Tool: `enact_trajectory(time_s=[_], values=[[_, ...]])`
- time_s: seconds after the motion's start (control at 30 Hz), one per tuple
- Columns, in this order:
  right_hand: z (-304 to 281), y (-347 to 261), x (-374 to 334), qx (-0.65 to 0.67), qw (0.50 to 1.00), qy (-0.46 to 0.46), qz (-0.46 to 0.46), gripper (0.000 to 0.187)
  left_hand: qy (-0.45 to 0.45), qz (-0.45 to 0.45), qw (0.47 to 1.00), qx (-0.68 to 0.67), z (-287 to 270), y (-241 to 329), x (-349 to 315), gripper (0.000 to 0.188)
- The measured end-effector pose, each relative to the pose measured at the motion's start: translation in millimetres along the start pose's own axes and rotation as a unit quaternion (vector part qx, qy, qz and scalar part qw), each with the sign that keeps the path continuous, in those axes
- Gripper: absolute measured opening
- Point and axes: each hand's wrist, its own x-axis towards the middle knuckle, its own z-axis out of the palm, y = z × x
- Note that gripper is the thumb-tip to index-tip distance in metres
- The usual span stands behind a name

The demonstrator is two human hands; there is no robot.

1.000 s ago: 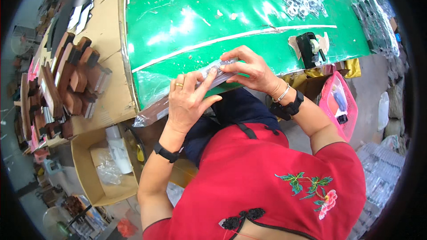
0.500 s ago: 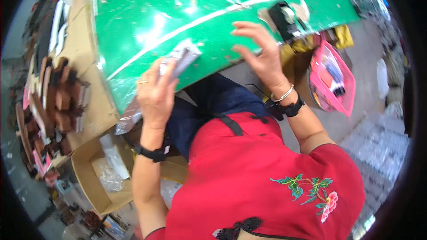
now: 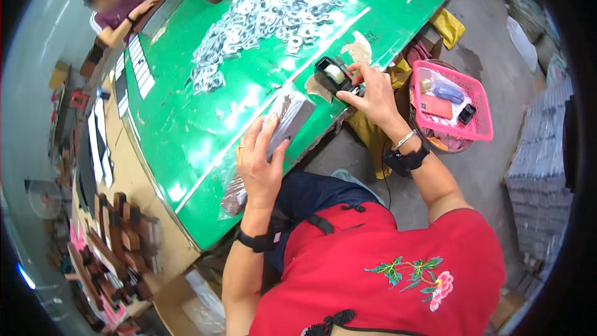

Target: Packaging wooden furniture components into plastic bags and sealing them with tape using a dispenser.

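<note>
My left hand (image 3: 261, 165) is closed over a brown bar (image 3: 293, 115) in clear plastic, fingers along its top and thumb on the near side. The bar slants along the near edge of the green desk (image 3: 186, 130), its far end near the black tape dispenser (image 3: 325, 66); I cannot tell whether it rests on the surface. My right hand (image 3: 376, 99) is at the dispenser, thumb and fingertips a narrow gap apart; I cannot tell whether they pinch any tape. A pale roll (image 3: 334, 74) sits in the dispenser. Farther up the desk spreads a heap of small grey pieces (image 3: 264, 15). To my right, beyond the desk's edge, is a pink basket (image 3: 459, 134). Brown wooden pieces (image 3: 115, 236) are piled at my left, and a co-worker (image 3: 121, 15) is at the far left.
</note>
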Motion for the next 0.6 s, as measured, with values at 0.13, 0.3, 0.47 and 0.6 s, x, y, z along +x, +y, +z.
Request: enact_trajectory(time_s=[0.13, 0.3, 0.47, 0.6], values=[[11, 1, 5, 0.11, 0.987, -0.011, 0.118, 0.05, 0.023, 0.029, 0.999, -0.034, 16, 14, 27, 0.051], [14, -15, 8, 0.074, 0.991, 0.066, 0.089, 0.033, 0.012, 0.048, 0.999, -0.024, 32, 18, 39, 0.053], [-6, -22, 0, 0.187, 0.97, 0.039, 0.148, 0.029, 0.029, 0.042, 0.998, -0.033, 34, 21, 45, 0.052], [-33, 2, -43, 0.376, 0.901, -0.006, 0.215, 0.025, 0.03, 0.039, 0.998, -0.032, 31, 16, 44, 0.053]])
